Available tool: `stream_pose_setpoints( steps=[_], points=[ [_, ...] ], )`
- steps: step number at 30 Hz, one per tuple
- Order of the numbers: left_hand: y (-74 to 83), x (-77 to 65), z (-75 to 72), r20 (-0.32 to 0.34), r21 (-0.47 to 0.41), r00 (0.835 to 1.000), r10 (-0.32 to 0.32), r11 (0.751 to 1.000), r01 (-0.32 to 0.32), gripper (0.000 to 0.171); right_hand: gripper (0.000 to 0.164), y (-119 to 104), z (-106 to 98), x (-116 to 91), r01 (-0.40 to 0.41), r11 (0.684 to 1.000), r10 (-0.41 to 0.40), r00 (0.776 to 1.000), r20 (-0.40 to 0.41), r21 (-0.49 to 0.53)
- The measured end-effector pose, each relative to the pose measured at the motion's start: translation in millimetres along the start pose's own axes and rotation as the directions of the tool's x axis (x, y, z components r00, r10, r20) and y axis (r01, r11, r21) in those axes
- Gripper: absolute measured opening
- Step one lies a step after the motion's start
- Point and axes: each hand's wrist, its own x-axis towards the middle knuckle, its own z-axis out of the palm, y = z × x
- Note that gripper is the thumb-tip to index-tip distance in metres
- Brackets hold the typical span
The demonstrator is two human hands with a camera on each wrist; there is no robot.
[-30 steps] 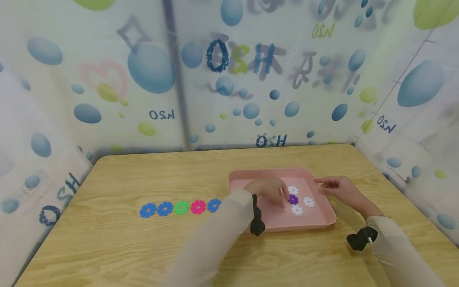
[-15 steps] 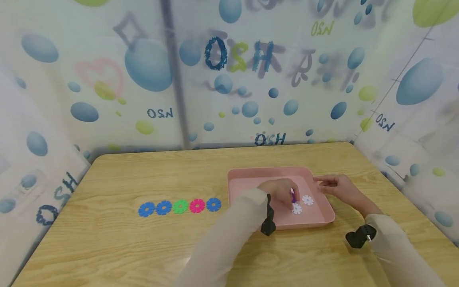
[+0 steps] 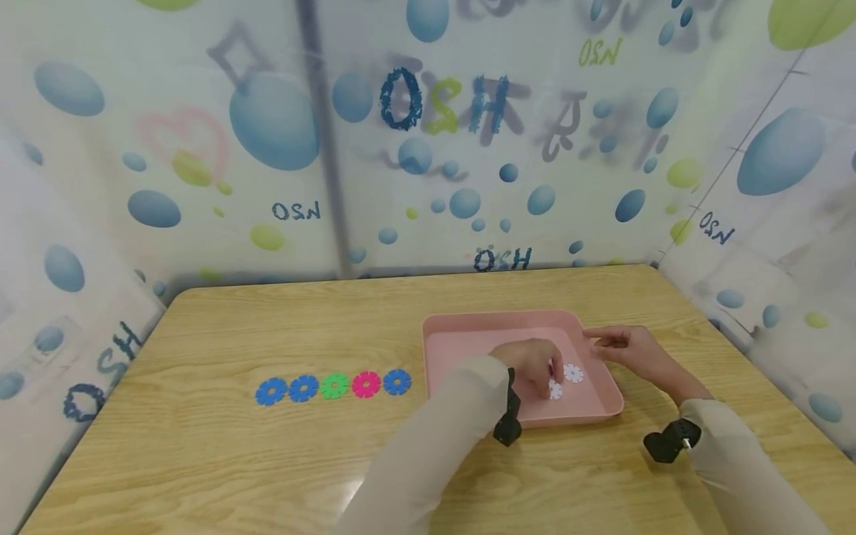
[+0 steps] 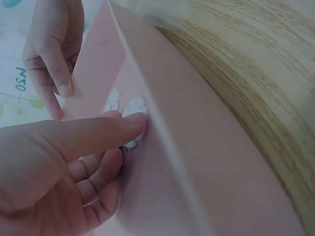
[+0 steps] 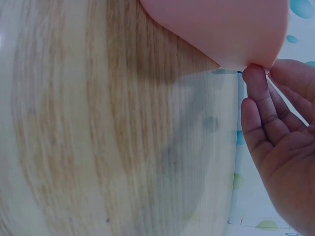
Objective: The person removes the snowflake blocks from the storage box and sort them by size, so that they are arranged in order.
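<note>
Inside the pink tray (image 3: 468,327), my left hand (image 3: 531,364) has its fingers curled, with a purple snowflake disc (image 3: 551,368) pinched among them, mostly covered. My left thumb overlaps a white snowflake disc (image 4: 136,104) in the left wrist view; the head view has that disc (image 3: 556,390) just beside the fingertips. Another white disc (image 3: 573,373) lies on the tray floor to its right. At the tray's right side, my right hand (image 3: 631,349) holds the rim between thumb and fingers. A third white disc is hidden behind my left hand.
Left of the tray, a row of snowflake discs lies on the wooden table (image 3: 221,461): two blue ones, then a green disc (image 3: 334,386), a pink disc (image 3: 366,384) and a blue disc (image 3: 397,382). Patterned curtains stand behind and beside the table.
My left hand has moved right and slightly toward the tray's front, lifting the purple disc from the floor into its fingers and covering one white disc. The right hand stays at the rim.
</note>
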Motion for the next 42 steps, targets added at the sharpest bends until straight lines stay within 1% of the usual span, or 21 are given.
stream_pose_setpoints(
  steps=[8,14,18,22,26,30,35,39,42],
  points=[
    [-0.7,-3.6,0.4,-0.003,0.01,1.0,0.02,1.0,-0.02,0.017,0.044,-1,1,0,-0.008,1.0,0.008,1.0,-0.001,0.007],
    [2.3,-8.1,0.1,-0.023,0.023,0.999,0.022,0.999,-0.022,0.018,0.043,-1,1,0,-0.01,1.0,0.009,1.0,-0.006,-0.016],
    [4.4,-11.5,0.3,-0.017,0.041,0.999,0.028,0.999,-0.027,0.019,0.043,-2,1,0,-0.01,1.0,0.01,1.0,-0.008,-0.028],
    [4.9,-12.3,0.3,-0.007,0.056,0.999,0.051,0.997,-0.051,0.018,0.044,-4,2,0,-0.003,1.0,0.003,1.0,-0.002,-0.026],
    [4.6,-10.3,-0.3,-0.004,0.086,0.995,0.105,0.991,-0.104,0.015,0.043,-3,1,0,0.009,1.0,-0.009,1.0,0.0,-0.017],
    [4.3,-9.0,-1.6,0.016,0.108,0.988,0.151,0.982,-0.152,0.009,0.042,-2,-1,-1,0.027,0.999,-0.027,1.0,0.0,-0.027],
    [6.9,-11.1,-4.4,0.053,0.101,0.987,0.151,0.983,-0.155,0.007,0.041,-1,-1,1,0.039,0.999,-0.038,0.999,0.007,-0.031],
    [7.9,-17.9,-9.5,0.055,0.116,0.981,0.185,0.975,-0.19,0.008,0.041,-2,-1,1,0.038,0.999,-0.038,0.999,0.007,-0.029],
    [6.8,-28.3,-16.1,0.047,0.126,0.981,0.19,0.973,-0.194,0.009,0.041,-2,-1,1,0.027,0.999,-0.027,1.0,0.005,-0.035]
  ],
)
